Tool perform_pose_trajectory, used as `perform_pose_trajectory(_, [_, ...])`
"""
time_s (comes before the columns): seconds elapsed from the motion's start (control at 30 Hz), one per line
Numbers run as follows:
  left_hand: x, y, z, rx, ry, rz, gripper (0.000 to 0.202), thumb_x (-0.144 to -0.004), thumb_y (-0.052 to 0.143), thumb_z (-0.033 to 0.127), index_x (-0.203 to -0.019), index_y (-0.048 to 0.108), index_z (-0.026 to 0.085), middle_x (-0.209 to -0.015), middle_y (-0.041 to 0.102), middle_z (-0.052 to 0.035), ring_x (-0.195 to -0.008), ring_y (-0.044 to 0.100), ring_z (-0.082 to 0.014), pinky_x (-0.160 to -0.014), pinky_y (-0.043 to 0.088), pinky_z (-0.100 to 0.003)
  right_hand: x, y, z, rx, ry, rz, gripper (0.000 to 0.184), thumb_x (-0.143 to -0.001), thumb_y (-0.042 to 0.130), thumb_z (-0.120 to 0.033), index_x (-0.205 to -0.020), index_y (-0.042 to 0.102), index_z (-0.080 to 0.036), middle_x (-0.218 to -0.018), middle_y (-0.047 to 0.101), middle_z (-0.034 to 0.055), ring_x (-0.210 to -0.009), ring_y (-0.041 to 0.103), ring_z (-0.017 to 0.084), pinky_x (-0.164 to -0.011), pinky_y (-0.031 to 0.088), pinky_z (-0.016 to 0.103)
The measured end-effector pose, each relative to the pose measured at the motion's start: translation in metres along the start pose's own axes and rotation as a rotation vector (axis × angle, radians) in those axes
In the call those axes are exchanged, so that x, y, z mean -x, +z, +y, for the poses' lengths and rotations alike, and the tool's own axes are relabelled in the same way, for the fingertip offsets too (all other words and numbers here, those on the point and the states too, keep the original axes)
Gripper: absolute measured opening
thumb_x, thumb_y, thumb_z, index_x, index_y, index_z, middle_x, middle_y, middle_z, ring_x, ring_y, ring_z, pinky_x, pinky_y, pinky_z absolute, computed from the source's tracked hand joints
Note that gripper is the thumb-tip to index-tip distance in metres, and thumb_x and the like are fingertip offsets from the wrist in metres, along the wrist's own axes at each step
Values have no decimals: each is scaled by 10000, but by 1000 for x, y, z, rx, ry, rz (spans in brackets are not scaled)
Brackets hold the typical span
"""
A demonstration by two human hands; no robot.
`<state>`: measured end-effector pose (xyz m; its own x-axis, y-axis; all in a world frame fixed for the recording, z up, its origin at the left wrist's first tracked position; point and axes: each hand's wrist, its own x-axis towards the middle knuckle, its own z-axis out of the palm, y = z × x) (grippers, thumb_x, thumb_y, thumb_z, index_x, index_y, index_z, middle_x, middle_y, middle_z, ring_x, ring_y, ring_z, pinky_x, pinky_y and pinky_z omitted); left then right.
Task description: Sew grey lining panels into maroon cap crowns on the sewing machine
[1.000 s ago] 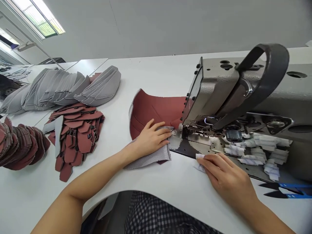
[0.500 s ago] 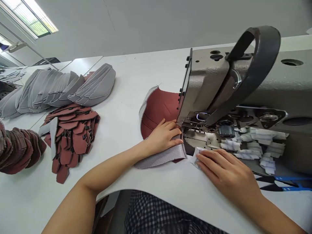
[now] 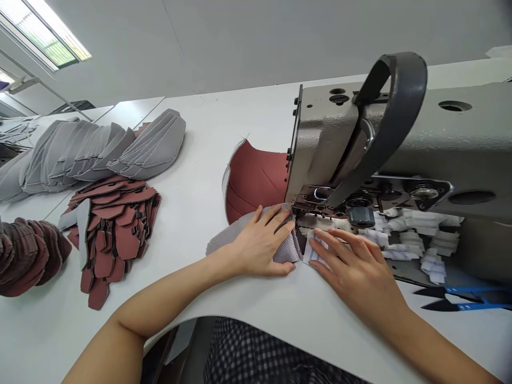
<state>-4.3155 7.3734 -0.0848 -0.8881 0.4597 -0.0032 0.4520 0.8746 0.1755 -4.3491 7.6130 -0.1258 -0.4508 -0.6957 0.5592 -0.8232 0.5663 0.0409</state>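
My left hand (image 3: 266, 240) lies flat with spread fingers on a grey mesh fabric piece (image 3: 226, 237), pressing it to the white table beside the sewing machine (image 3: 332, 133). Behind it stands the curved dark-red side (image 3: 256, 176) of the fabric work, its far edge running in beside the machine head. With its fingers laid over it, my right hand (image 3: 352, 256) presses a small white, striped label (image 3: 315, 249) on the table, close to the mesh piece's right edge. The needle area is mostly hidden by the machine head.
Several folded white labels (image 3: 412, 248) lie under the machine arm. Blue-handled thread snips (image 3: 460, 298) rest at the right. Stacks of grey pieces (image 3: 148, 149), dark-red pieces (image 3: 106, 234) and rounded red-brown pieces (image 3: 32, 256) cover the left side.
My left hand has slid toward me and flattened, with the grey mesh now folded over more of the red side. The label in my right hand has turned flat and moved closer to the mesh.
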Motion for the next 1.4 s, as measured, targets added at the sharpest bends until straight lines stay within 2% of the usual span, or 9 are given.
perform_pose_trajectory(0.17, [10,-11,5,-15,-14,-118,856,-792,645,490,-1480,373,62,-1614,289,-240,-1509,206,-433,-1194,233,-654,1,-3,0,1,39,-51,243,-1002,556,-267,-1170,703,-170,-1180,698,101,-1071,591,302,-877,438,445])
perform_pose_trajectory(0.3, [7,-24,11,-159,75,-216,864,-749,657,386,-1458,374,-18,-1577,313,-309,-1470,266,-479,-1182,234,-648,1,1,3,-45,31,-11,243,-1006,548,-285,-1158,698,-170,-1177,686,110,-1103,596,303,-899,446,449])
perform_pose_trajectory(0.4, [3,-22,15,-273,123,-186,831,-733,650,337,-1426,405,-52,-1534,372,-328,-1415,359,-467,-1172,270,-605,1,1,5,-38,23,-22,231,-1001,556,-263,-1168,684,-169,-1202,681,110,-1122,594,310,-899,449,448])
perform_pose_trajectory(0.5, [6,-9,17,-289,116,-69,662,-794,568,234,-1384,461,-46,-1457,492,-292,-1270,524,-401,-1058,426,-523,2,-1,4,-30,20,-46,230,-1004,552,-249,-1188,674,-185,-1256,676,90,-1146,590,314,-905,451,452])
perform_pose_trajectory(0.67, [22,4,8,-13,114,160,448,-908,524,266,-1305,548,59,-1380,606,-206,-1294,564,-340,-1065,487,-471,-4,4,-6,-93,18,-18,193,-995,576,-239,-1134,704,-199,-1268,683,86,-1213,589,286,-988,439,444])
perform_pose_trajectory(0.87, [33,-10,-9,581,-167,209,415,-946,372,111,-1303,571,183,-1384,643,-43,-1291,600,-153,-1118,480,-306,-24,19,-17,-153,-9,-2,203,-995,576,-247,-1149,694,-188,-1265,681,108,-1264,563,286,-1054,408,454])
perform_pose_trajectory(1.03, [29,-11,-8,517,-30,174,492,-813,394,17,-1242,607,130,-1399,624,-109,-1345,557,-196,-1147,461,-380,-29,22,-20,-165,49,16,192,-995,571,-236,-1143,668,-163,-1265,683,97,-1226,586,283,-1024,424,443])
perform_pose_trajectory(1.27, [26,-13,-9,627,-169,150,438,-823,386,-5,-1100,652,206,-1362,659,-19,-1281,612,-175,-1103,501,-351,-30,23,-19,-175,92,42,164,-999,562,-248,-1098,643,-148,-1255,687,97,-1122,624,245,-959,439,399])
perform_pose_trajectory(1.4, [25,-13,-10,583,-114,164,437,-812,384,-20,-1088,652,187,-1370,654,-32,-1288,606,-173,-1109,493,-335,-31,23,-18,-175,103,26,187,-988,580,-259,-1114,640,-135,-1271,679,91,-1126,618,261,-964,433,424])
